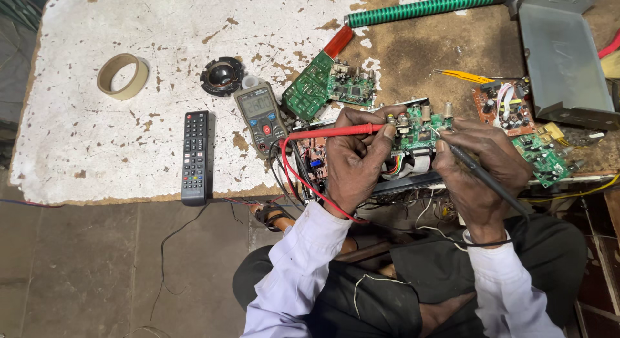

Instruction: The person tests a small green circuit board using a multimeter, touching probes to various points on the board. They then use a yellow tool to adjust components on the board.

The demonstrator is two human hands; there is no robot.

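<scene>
My left hand grips a red test probe whose tip rests on a green circuit board at the table's near edge. My right hand holds a black test probe and its tip touches the same board from the right. Red and black leads run left to a grey multimeter with a lit display.
A black remote, a roll of tape and a black round part lie to the left. More green boards, an orange board, a green ribbed hose and a grey metal case lie behind and to the right.
</scene>
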